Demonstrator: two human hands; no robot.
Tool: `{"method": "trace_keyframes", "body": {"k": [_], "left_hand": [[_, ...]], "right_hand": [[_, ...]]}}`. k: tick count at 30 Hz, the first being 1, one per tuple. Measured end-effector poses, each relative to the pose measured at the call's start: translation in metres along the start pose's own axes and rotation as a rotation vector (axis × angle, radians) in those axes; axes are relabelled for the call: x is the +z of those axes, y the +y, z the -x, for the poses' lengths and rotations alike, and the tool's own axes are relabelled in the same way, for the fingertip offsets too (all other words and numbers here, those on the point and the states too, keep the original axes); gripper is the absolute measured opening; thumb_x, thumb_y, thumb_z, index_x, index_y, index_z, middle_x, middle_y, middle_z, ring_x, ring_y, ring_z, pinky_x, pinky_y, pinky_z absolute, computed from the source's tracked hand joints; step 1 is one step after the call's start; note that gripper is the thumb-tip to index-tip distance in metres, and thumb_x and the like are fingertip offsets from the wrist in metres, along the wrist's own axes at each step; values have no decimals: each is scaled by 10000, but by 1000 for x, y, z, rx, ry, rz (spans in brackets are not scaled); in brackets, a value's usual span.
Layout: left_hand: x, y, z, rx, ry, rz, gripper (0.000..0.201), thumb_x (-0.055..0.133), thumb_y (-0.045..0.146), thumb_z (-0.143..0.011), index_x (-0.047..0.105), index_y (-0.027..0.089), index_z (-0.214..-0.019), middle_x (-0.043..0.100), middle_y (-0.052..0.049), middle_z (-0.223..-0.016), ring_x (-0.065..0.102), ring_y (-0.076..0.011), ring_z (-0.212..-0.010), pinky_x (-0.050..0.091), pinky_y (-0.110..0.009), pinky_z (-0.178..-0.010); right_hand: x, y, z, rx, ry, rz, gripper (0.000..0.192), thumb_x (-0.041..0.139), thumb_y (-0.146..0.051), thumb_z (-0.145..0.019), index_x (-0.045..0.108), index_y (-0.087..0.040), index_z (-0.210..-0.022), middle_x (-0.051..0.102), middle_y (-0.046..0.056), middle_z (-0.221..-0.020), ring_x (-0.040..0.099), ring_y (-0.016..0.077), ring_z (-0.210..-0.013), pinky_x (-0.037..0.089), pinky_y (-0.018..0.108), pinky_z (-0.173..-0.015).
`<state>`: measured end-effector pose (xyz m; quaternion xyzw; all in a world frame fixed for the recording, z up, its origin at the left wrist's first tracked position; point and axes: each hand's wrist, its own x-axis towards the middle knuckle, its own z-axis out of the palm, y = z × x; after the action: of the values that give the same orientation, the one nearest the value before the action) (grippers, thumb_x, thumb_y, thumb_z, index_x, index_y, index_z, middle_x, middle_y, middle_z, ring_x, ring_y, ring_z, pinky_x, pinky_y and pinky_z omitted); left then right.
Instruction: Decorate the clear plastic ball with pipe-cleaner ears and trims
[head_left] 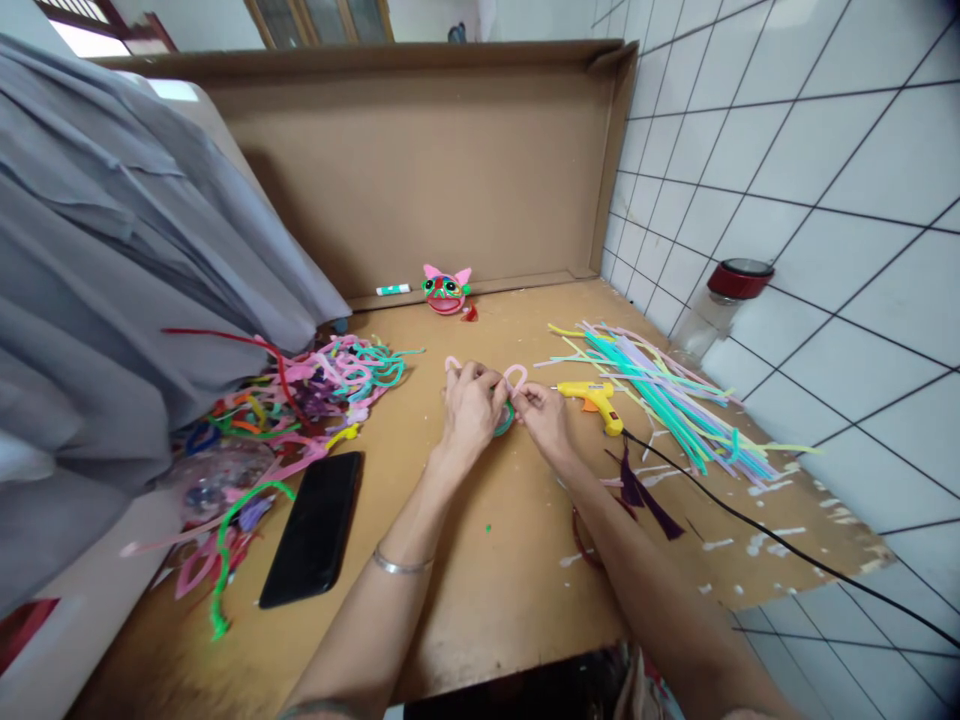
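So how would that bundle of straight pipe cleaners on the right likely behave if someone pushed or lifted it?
The pipe cleaners lie loose and unbound, so a push would probably fan them apart rather than move them together. They look thin and fuzzy, so likely very light and not slippery. Lifted by one end they would probably droop; the bent ones in the left hand suggest they flex easily.

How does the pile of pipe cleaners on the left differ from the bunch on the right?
The left pile is bent into loops and curls, tangled, in pink, green, red and orange. The right bunch lies mostly straight and roughly parallel, in pale pastel greens, yellows and lilacs, beside the yellow glue gun. Both rest on the wooden table.
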<state>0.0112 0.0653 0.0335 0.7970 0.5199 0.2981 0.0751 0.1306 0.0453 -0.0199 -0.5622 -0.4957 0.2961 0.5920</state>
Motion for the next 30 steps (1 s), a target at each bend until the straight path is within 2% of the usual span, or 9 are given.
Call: {"method": "trace_keyframes", "body": {"k": [6,12,17,21,26,30], "left_hand": [[0,-1,2,-27,13,13,282,471,301,-913,732,219,-845,639,-111,-1025,522,-264,-1012,402,-472,-973],[-6,-7,2,-31,27,18,267,491,319,-912,739,234,-864,655,-98,-989,540,-252,-962,380,-484,-999],[-13,-9,3,-25,25,0,283,473,300,-920,742,221,-876,671,-79,-961,566,-235,-936,330,-468,-1060],[-17,-11,3,-27,23,-11,303,456,302,-925,739,216,-862,681,-83,-958,586,-235,-924,344,-464,-1047],[-19,-14,3,-27,22,-3,315,437,300,-928,737,206,-911,686,-93,-973,600,-238,-945,359,-461,-1031],[-20,-17,4,-28,18,4,272,477,284,-908,738,208,-918,685,-89,-989,601,-239,-952,366,-452,-1019]], "right_hand": [[1,-1,-1,2,-3,-36,293,543,-453,-723,504,-214,-558,485,-31,-513,467,117,-500,388,232,-494],[3,-2,-1,26,-26,-107,322,588,-503,-699,542,-204,-589,516,-27,-525,467,116,-508,383,231,-497],[3,-3,0,9,-20,-106,257,606,-429,-692,556,-197,-594,545,-31,-536,477,109,-499,371,232,-511],[3,-5,-1,29,-27,-104,172,591,-362,-666,570,-201,-608,587,-20,-571,525,123,-527,406,239,-532],[4,-8,-1,44,34,-147,111,606,-296,-654,615,-195,-697,662,18,-665,605,160,-618,489,280,-624],[1,-9,-1,-11,140,-69,222,619,-300,-694,641,-179,-879,662,51,-803,616,182,-727,514,316,-696]]}}
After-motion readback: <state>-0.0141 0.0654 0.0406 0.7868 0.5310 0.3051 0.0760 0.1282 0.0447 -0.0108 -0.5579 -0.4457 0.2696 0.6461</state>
